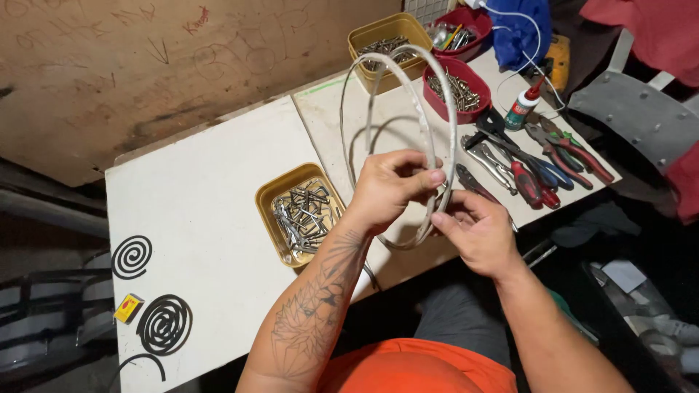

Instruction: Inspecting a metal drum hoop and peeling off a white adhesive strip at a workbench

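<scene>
A round silver metal rim [438, 94], like a small wheel hoop, stands on edge above the white table [211, 211]. My left hand [389, 188] grips its near side, fingers curled around the band. My right hand [477, 229] pinches the same part of the rim from below and to the right, fingertips close to the left hand's. The lowest stretch of the hoop is hidden behind both hands.
A yellow tray [268, 200] of metal parts sits left of my hands. Further back stand another yellow tray [378, 30] and two red bowls [443, 105] of small hardware. Pliers and cutters [535, 167] lie to the right, beside a glue bottle [523, 105]. Black spiral coils [164, 324] and a small yellow box [128, 308] lie at the near left.
</scene>
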